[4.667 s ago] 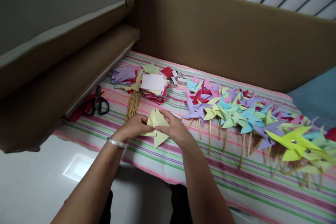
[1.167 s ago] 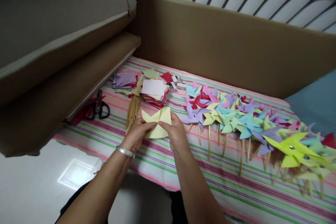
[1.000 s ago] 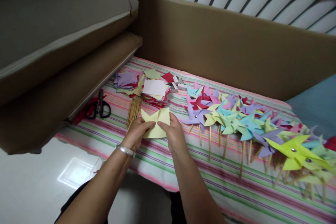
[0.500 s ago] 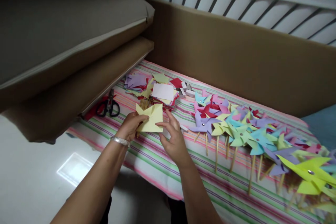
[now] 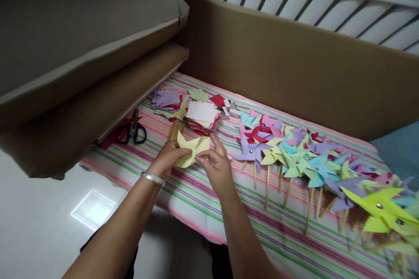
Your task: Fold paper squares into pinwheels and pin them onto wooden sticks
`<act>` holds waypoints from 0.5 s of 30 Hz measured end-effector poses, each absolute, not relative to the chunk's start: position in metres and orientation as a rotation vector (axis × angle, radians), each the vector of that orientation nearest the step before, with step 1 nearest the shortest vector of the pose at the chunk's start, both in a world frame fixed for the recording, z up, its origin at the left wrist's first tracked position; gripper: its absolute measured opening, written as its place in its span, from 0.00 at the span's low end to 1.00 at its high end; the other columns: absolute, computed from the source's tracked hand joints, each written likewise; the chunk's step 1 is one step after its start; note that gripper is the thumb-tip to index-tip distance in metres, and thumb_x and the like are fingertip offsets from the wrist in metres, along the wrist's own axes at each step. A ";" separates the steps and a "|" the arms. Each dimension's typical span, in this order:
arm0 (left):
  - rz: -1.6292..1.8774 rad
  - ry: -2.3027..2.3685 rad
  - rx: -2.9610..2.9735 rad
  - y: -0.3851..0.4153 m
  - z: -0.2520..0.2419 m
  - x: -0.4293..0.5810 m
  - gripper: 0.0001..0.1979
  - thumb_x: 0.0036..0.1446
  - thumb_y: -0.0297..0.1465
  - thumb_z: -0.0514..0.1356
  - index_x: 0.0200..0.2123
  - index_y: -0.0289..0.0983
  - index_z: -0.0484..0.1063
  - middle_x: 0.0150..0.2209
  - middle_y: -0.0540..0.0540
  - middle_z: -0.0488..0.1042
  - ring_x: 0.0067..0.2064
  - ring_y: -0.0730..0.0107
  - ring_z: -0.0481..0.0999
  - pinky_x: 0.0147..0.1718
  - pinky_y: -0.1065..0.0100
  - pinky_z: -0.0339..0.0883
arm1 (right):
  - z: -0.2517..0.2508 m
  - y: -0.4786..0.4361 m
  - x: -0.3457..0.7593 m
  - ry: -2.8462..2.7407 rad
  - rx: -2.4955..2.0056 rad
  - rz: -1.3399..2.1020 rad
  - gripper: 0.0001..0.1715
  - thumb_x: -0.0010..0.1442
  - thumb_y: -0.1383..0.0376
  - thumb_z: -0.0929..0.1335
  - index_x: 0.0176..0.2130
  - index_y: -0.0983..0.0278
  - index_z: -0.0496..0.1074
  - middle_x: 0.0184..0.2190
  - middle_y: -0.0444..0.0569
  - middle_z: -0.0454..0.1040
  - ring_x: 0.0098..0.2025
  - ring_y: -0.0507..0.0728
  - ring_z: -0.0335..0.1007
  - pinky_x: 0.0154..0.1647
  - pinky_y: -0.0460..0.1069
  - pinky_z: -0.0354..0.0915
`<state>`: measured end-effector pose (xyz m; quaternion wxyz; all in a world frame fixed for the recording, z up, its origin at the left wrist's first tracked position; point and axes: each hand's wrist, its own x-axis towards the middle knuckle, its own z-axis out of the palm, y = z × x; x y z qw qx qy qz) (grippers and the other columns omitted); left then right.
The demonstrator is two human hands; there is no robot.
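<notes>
Both hands hold a pale yellow cut paper square (image 5: 193, 150) just above the striped cloth (image 5: 229, 200). My left hand (image 5: 168, 159), with a silver bracelet on its wrist, grips the paper's left side. My right hand (image 5: 216, 168) pinches a flap near the paper's middle with thumb and forefinger. Behind the paper lies a bundle of wooden sticks (image 5: 173, 130) and a stack of coloured paper squares (image 5: 199, 113) with a white sheet on top.
A long row of finished paper pinwheels on sticks (image 5: 294, 157) runs to the right across the cloth. Black scissors (image 5: 132, 128) lie at the left by brown cushions (image 5: 81, 74). A brown padded back (image 5: 294, 56) rises behind. White floor lies lower left.
The right hand let go of the paper for a moment and now pinches it again near the middle. The paper has tilted flatter and lower. The view shifted a little.
</notes>
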<state>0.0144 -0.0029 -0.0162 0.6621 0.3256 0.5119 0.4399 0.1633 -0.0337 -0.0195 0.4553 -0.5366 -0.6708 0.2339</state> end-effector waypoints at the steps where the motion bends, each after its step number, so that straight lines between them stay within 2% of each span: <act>1: 0.983 1.130 0.749 -0.003 -0.017 0.016 0.14 0.34 0.27 0.67 0.29 0.30 0.76 0.25 0.44 0.77 0.24 0.69 0.73 0.24 0.71 0.65 | -0.020 -0.033 0.163 -1.635 -1.342 0.575 0.03 0.52 0.65 0.69 0.28 0.61 0.75 0.61 0.52 0.56 0.64 0.62 0.45 0.62 0.61 0.45; 7: 0.911 1.095 0.802 -0.005 -0.021 0.023 0.14 0.34 0.29 0.67 0.29 0.30 0.77 0.25 0.45 0.77 0.26 0.69 0.74 0.27 0.70 0.65 | -0.022 -0.032 0.164 -1.624 -1.386 0.527 0.04 0.52 0.64 0.70 0.27 0.62 0.74 0.61 0.53 0.58 0.64 0.62 0.45 0.61 0.61 0.46; 15: 0.907 1.041 0.756 -0.007 -0.016 0.021 0.11 0.33 0.28 0.67 0.26 0.30 0.76 0.23 0.46 0.77 0.24 0.70 0.73 0.26 0.71 0.64 | -0.023 -0.031 0.166 -1.693 -1.386 0.496 0.05 0.54 0.64 0.68 0.28 0.62 0.74 0.59 0.54 0.61 0.63 0.62 0.47 0.60 0.63 0.47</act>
